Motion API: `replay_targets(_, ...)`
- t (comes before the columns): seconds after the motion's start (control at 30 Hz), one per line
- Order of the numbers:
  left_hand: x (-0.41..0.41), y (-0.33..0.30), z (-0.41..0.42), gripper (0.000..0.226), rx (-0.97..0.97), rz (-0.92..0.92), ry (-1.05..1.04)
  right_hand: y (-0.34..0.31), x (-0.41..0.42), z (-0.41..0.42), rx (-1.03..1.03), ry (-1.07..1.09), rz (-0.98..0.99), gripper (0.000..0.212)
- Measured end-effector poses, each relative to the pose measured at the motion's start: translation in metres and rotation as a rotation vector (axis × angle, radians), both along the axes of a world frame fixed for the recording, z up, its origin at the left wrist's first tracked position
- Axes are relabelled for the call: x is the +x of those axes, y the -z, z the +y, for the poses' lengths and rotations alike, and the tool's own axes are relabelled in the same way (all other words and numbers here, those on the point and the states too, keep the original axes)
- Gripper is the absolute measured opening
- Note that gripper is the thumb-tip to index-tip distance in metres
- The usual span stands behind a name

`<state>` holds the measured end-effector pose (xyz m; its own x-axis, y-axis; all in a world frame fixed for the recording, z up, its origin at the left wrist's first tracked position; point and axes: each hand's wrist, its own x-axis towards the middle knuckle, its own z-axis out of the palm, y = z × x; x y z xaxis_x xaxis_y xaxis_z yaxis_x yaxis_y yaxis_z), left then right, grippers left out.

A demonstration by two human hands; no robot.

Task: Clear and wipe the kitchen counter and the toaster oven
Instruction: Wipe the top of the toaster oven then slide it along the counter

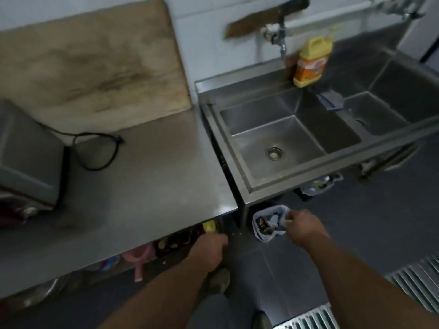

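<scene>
Right hand [299, 224] pinching something small and pale over lined bin [269, 223] at 5 o'clock, drop squarely inside; left hand [211, 245] at 6 o'clock, grip indeterminate; counter [152, 167] and toaster oven [28, 155] at 9 o'clock, unwiped

The grey table [147, 167] is brushed metal with a dull sheen, like the steel two-basin sink [280, 138] beside it. The beige rectangular cutting board [95, 62] looks matt, stained and scuffed. The yellow detergent bottle [311, 60] is smooth plastic.
</scene>
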<state>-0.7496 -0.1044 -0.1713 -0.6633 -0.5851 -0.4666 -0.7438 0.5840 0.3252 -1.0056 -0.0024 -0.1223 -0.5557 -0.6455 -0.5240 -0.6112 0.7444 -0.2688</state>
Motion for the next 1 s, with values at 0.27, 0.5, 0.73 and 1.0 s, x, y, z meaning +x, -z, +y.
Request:
replay_targets(0.27, 0.098, -0.023, 0.058, 0.036, 0.015, -0.117, -0.266, -0.002, 0.04, -0.017, 0.117, -0.273, -0.026, 0.035)
replay_targets(0.5, 0.185, -0.057, 0.068, 0.01, -0.136, -0.09, -0.47, -0.023, 0.119, -0.056, -0.042, -0.507, -0.003, 0.026)
replay_targets(0.73, 0.269, -0.064, 0.064, 0.033, 0.015, -0.184, -0.634, -0.048, 0.228, -0.102, -0.067, -0.659, 0.032, 0.038)
replay_targets(1.0, 0.452, -0.064, 0.056, 0.034, 0.032, -0.211, -0.809, -0.063, 0.431, -0.131, -0.137, -0.862, 0.032, 0.034)
